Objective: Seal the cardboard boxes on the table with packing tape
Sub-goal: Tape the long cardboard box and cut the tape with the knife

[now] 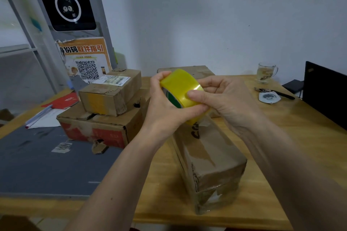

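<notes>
Holding the tape roll (181, 88) up over the table (281, 137), I have my left hand (165, 103) curled round it from the left, fingers over the top rim and thumb running beneath, while my right hand (221, 95) pinches at the roll's right face, thumb pressed flat on the yellow band as if feeling for the loose end. No strip is pulled free that I can see. Just below lies the long box (210, 157) I would judge is next, its near end already filmed with clear tape; two more boxes sit stacked to the left, the small one (110, 93) on the red-printed one (101, 127), and another lies flat behind the roll.

My worry is the tape end: on glossy film like this it is hard to find, and a nail dug in carelessly could split it into a sliver. Once free, the strip could fold back on itself or catch my fingers. The glass mug (266, 72) and pen (277, 93) stand well apart on the right, so they seem safe
</notes>
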